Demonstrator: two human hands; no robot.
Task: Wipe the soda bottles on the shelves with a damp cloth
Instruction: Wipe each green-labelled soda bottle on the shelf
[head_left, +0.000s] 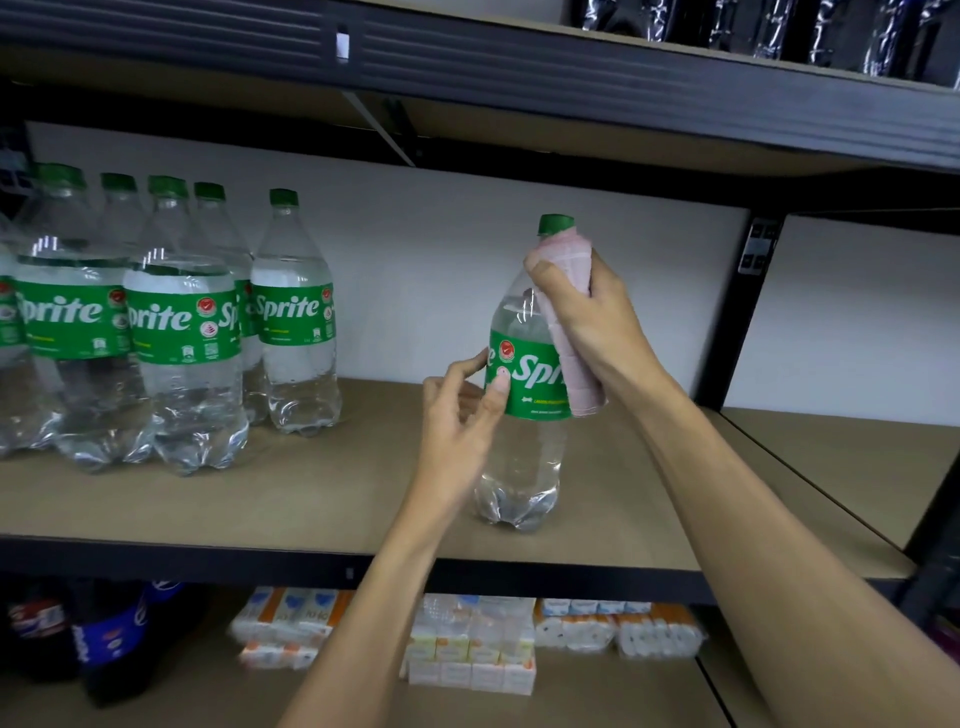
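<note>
A group of Sprite bottles (182, 322) is kept upright at the left of the brown shelf (311, 493), one single bottle (519, 467) well apart.

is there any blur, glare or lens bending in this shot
Head view: wide-angle lens bows the dark metal shelf beam; white glare streaks the clear green-labelled Sprite bottles at left; white tissue packs below look blurred; the pink cloth is sharp.
</note>
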